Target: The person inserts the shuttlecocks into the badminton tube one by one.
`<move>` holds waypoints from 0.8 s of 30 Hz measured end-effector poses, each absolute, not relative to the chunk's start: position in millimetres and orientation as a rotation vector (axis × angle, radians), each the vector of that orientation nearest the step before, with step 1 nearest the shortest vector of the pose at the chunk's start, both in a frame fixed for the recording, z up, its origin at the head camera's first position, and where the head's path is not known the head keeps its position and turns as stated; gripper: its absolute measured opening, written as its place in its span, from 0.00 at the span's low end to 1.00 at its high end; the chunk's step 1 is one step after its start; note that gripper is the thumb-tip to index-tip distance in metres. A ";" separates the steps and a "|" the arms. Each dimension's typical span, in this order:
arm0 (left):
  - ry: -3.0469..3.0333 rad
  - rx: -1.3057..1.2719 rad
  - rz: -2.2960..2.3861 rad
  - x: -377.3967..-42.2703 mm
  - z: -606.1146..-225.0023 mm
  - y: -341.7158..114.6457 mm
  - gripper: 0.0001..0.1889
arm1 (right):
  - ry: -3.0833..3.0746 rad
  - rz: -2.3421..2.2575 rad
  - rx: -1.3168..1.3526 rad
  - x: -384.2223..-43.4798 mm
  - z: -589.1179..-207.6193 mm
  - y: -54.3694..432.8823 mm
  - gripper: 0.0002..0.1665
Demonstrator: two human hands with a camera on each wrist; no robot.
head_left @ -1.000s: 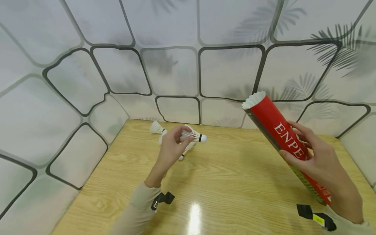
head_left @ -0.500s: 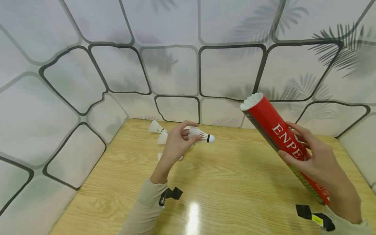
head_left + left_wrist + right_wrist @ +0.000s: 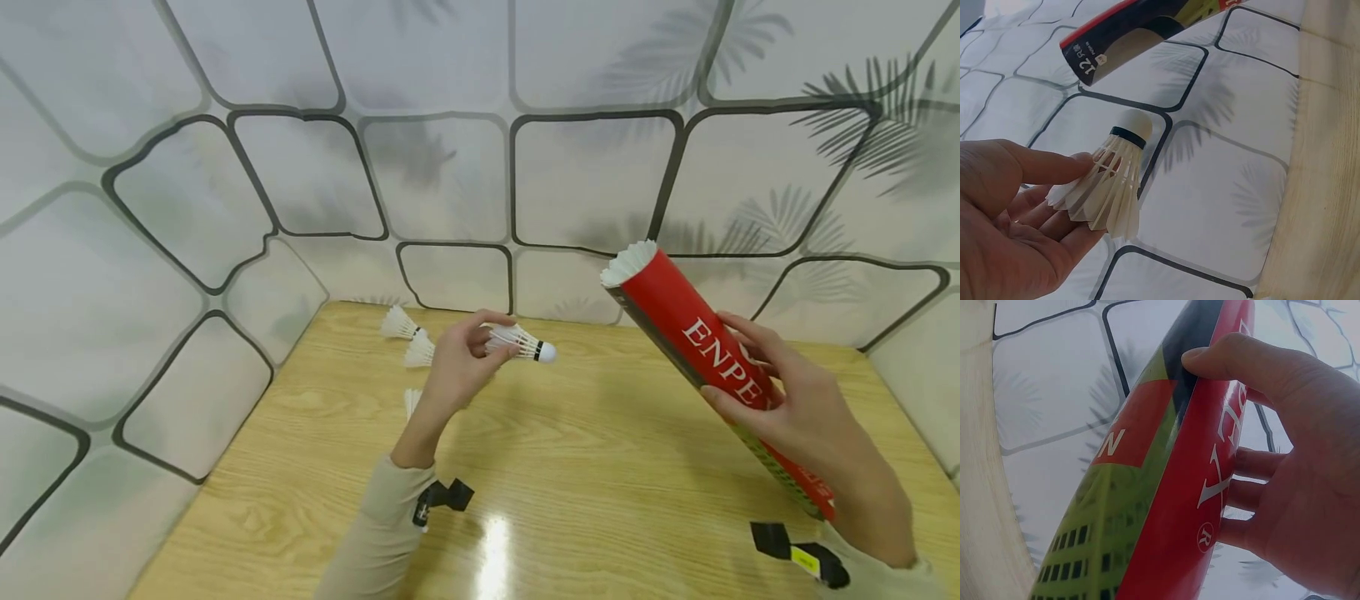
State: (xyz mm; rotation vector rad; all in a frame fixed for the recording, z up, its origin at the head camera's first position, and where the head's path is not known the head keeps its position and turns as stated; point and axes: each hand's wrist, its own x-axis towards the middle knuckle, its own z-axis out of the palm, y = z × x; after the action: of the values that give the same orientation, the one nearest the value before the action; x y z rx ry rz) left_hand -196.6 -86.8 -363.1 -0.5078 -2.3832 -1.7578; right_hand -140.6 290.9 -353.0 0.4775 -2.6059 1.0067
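Observation:
My left hand pinches a white feather shuttlecock by its skirt, above the table. Its rounded cork, edged by a dark band, points right toward the tube. In the left wrist view the thumb lies on the feathers of the shuttlecock and the fingers sit behind them. My right hand grips a red shuttlecock tube, tilted with its top end up and to the left. White feathers show at that end. The right wrist view shows the thumb and fingers around the tube.
Several more shuttlecocks lie on the wooden table left of centre: one at the back, another beside it, and one partly hidden behind my left forearm. A patterned wall covering rises behind and left of the table.
My left hand has moved right with the shuttlecock, closer to the tube. The tube in my right hand has shifted slightly left, its top end a little lower.

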 end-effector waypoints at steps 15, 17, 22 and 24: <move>-2.046 -0.603 -1.809 -199.8 -362.5 -95.5 0.15 | -2.543 0.970 0.598 -142.8 -355.9 275.1 0.59; -2.008 -0.598 -1.813 -199.8 -360.8 -96.6 0.15 | -2.532 0.936 0.627 -144.0 -356.3 272.7 0.59; -1.911 -0.604 -1.852 -199.2 -356.9 -102.2 0.15 | -2.516 0.887 0.670 -146.1 -357.5 266.5 0.59; -1.883 -0.612 -1.846 -198.9 -355.3 -104.9 0.15 | -2.511 0.879 0.687 -146.2 -358.5 263.8 0.59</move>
State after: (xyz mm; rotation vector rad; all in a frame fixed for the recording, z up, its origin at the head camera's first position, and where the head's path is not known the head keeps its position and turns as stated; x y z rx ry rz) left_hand -198.9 -104.9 -355.3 -0.6121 -1.8835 -1.8456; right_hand -146.2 263.8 -358.5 0.6868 -2.5112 0.8789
